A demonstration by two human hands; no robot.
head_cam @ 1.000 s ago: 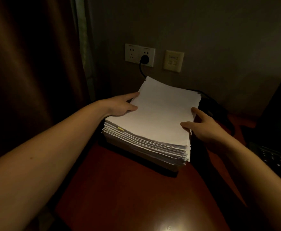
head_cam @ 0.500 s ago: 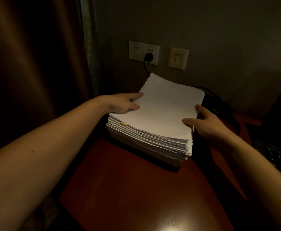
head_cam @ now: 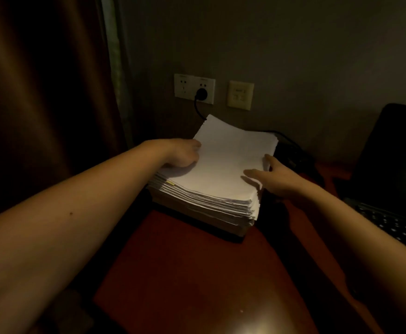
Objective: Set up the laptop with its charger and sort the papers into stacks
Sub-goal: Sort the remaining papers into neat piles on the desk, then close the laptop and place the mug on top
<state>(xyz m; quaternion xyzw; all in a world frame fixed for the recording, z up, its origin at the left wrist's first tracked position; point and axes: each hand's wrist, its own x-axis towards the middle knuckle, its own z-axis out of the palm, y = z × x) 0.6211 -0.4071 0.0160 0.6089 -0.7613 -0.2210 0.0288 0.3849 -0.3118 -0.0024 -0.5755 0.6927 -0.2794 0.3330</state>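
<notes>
Left grip (head_cam: 182,154) lies bent over the nine-o'clock edge of the paper stack (head_cam: 221,179); pinching or not, I cannot tell. Right grip (head_cam: 277,180) presses straight-fingered against its three-o'clock edge. One laptop (head_cam: 389,160) stands open at three o'clock. One paper stack, at twelve o'clock on the desk (head_cam: 197,273): likely heavy, loose and slippery, so lift from underneath. One charger plug (head_cam: 201,94), in the wall. One yellow tab (head_cam: 170,182).

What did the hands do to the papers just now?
Both hands slid slightly inward on the stack: the left hand against its left edge, the right hand laying its thumb on the top sheet. Nothing was lifted or let go. The stack, plug and laptop stayed put.
</notes>
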